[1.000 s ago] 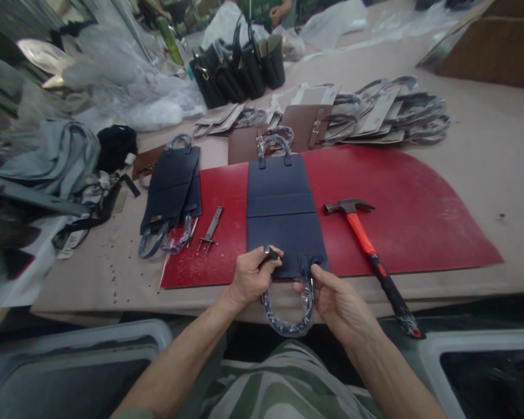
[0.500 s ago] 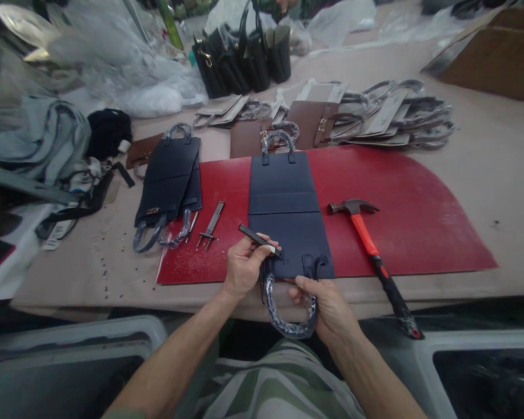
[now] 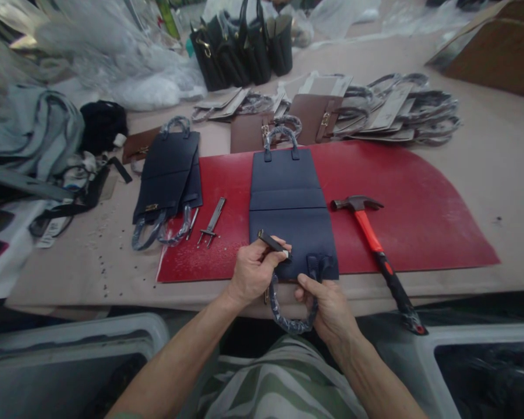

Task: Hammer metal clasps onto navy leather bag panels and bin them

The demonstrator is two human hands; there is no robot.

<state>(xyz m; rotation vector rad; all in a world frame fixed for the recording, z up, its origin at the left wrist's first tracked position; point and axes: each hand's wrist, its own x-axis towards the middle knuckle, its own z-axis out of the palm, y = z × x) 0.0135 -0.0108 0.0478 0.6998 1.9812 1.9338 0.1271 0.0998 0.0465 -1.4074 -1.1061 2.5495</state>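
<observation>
A flat navy leather bag panel point(image 3: 288, 203) lies unfolded on a red mat point(image 3: 397, 192), with a wrapped handle at its far end. My left hand point(image 3: 253, 273) pinches a short dark strap tab point(image 3: 271, 241) at the panel's near left corner. My right hand point(image 3: 327, 302) is closed around the plastic-wrapped near handle point(image 3: 290, 323), which hangs over the table's front edge. Both hands sit at the near edge of the panel.
A hammer with a red and black handle point(image 3: 375, 244) lies right of the panel. A metal tool point(image 3: 212, 224) and stacked navy panels point(image 3: 166, 180) lie to the left. Brown and grey panels point(image 3: 375, 110), finished black bags point(image 3: 244, 52) and plastic wrap lie farther back.
My left hand has drawn the strap tab in closer to the panel's corner. My right hand has shifted its grip slightly on the wrapped handle. The view has tilted a little.
</observation>
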